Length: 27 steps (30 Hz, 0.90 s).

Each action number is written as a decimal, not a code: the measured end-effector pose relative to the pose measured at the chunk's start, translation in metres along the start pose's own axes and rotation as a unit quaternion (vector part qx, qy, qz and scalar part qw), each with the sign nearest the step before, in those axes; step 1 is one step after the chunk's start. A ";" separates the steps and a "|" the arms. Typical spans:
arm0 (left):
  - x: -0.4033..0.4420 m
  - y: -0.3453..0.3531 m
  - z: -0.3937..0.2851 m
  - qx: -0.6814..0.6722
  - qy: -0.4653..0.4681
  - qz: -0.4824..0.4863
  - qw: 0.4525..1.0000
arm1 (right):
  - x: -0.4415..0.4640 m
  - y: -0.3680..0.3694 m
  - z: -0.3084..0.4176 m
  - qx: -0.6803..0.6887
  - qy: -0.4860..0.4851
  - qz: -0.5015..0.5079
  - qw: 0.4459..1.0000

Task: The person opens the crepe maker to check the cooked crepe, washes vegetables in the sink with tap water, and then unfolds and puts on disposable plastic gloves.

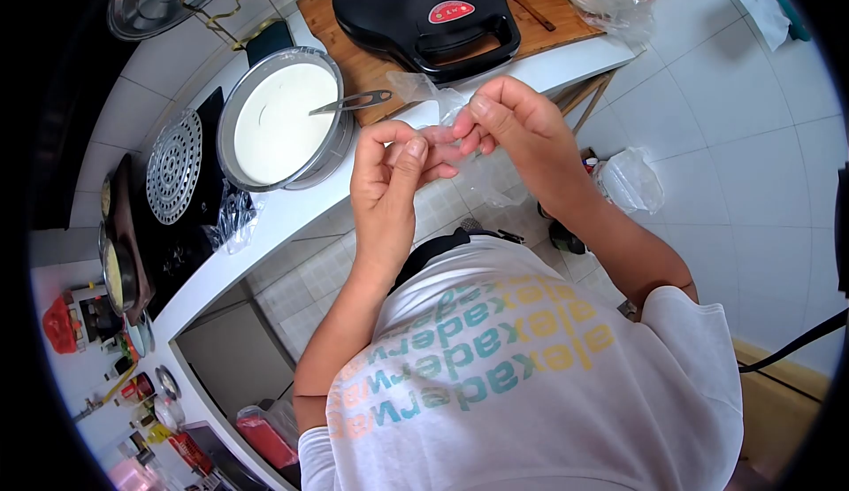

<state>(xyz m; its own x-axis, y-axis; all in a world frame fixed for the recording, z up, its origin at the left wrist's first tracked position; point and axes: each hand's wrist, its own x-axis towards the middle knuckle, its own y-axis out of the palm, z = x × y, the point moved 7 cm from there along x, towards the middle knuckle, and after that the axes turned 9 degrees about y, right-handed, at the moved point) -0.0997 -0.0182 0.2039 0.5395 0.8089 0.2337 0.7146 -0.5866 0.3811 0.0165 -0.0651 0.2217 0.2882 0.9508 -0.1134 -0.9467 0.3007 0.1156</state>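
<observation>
A thin piece of clear plastic [486,181], perhaps a bag or disposable glove, hangs between my two hands in front of the counter edge. My left hand [393,172] is closed on it, thumb against curled fingers. On the other side, my right hand [513,133] pinches the plastic between thumb and fingertips, close to the left fingers. Left of my hands stands a metal pot [340,141] filled with a smooth white liquid [283,124]. A slotted grey handle [363,101] sticks out of the liquid over the rim; its lower end is hidden.
A black electric griddle [416,13] with its lid down sits on a wooden board [363,71] behind my hands. The black stove [172,226] lies left, with a perforated metal disc [174,166]. A plastic bag [628,181] rests low on the right.
</observation>
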 end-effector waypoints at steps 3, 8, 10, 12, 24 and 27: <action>-0.002 -0.003 0.002 0.011 0.000 -0.001 1.000 | -0.004 0.007 -0.003 -0.013 0.008 0.014 1.000; -0.003 -0.001 0.001 0.039 0.017 0.004 0.999 | -0.011 0.012 0.013 -0.245 -0.133 -0.046 0.959; -0.004 -0.001 0.003 0.036 0.013 0.009 0.999 | -0.012 0.011 0.014 -0.288 -0.135 -0.062 0.946; -0.003 -0.002 0.002 0.015 0.012 0.001 1.000 | -0.010 0.009 0.013 -0.263 -0.123 -0.062 0.955; 0.000 -0.001 -0.001 0.005 0.010 0.001 1.000 | -0.012 0.009 0.012 -0.272 -0.128 -0.038 0.953; 0.000 -0.003 0.001 -0.013 -0.009 -0.007 1.000 | -0.007 0.003 -0.002 -0.141 -0.014 0.007 0.990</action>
<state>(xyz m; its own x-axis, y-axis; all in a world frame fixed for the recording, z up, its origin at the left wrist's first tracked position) -0.1012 -0.0165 0.2019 0.5375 0.8164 0.2112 0.7110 -0.5734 0.4070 0.0115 -0.0705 0.2211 0.2756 0.9574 -0.0866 -0.9519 0.2593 -0.1631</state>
